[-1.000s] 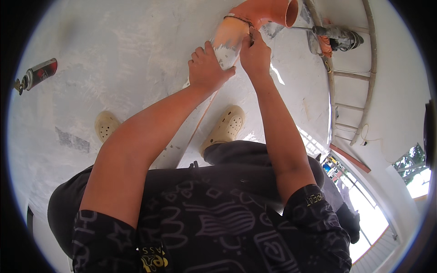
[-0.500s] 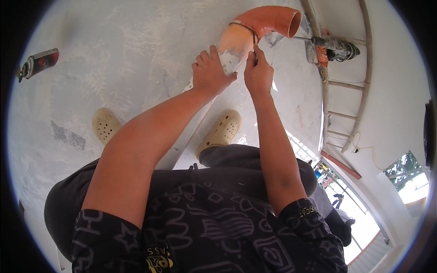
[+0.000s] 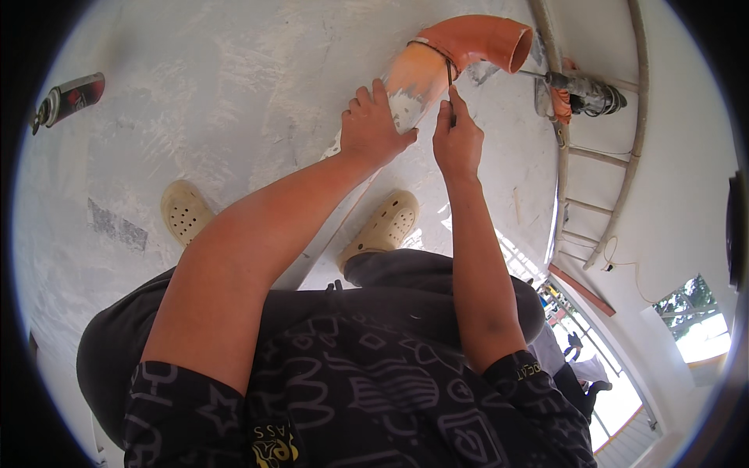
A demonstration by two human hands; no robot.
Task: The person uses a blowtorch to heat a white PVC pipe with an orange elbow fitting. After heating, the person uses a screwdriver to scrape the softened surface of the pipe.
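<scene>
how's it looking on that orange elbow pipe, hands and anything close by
Left grip spread over white-smeared pipe section. Right grip pinching thin dark tool, tip at seam of orange elbow pipe. Power drill to elbow's right.

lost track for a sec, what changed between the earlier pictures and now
The right hand drew back from the orange bend toward the person, baring more of the thin dark tool it holds. The left hand stayed on the pipe.
</scene>
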